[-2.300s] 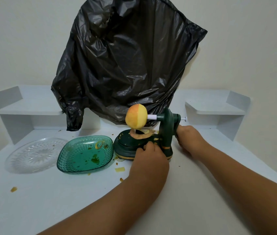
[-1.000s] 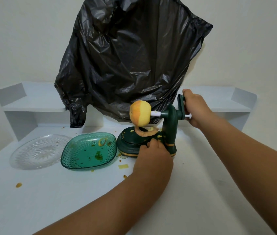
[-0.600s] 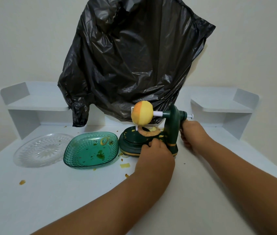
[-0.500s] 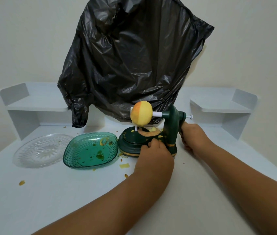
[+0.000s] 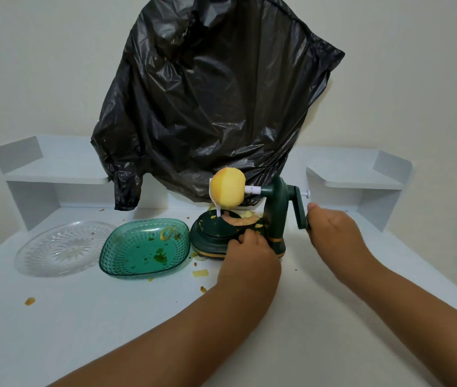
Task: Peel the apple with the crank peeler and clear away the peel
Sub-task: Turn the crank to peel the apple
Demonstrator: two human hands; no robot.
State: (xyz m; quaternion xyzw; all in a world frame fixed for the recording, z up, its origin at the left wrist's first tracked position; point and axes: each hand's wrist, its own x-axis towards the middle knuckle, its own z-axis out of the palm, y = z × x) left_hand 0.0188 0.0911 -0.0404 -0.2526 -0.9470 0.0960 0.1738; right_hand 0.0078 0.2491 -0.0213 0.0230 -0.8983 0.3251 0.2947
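One apple (image 5: 227,188), nearly all pale yellow flesh with a thin rim of skin at its upper left edge, sits skewered on the white prong of the dark green crank peeler (image 5: 249,219). White blade arm (image 5: 215,203) rests against the apple's left side. Curl of peel (image 5: 240,219) lies on the peeler's round base, directly under the apple.

Right hand (image 5: 330,233) is closed around the knob at the low end of the crank handle (image 5: 297,209), to the right of the peeler's upright; thumb tip shows above the grip. Left hand (image 5: 249,255) presses on the near rim of the peeler base, fingers curled over the edge, holding it to the white surface (image 5: 110,331).

Just left of the peeler, touching or almost touching its base: green dish (image 5: 145,248) with scraps of peel inside. Further left of that, clear glass plate (image 5: 64,248). Small peel bits (image 5: 200,273) lie on the surface in front of the peeler, one more crumb (image 5: 30,301) well off to the left. Behind the peeler, a black plastic bag (image 5: 213,101) hangs against the wall, its lower edge just behind the apple. White shelf (image 5: 54,174) stands behind to the left, a matching one to the right.
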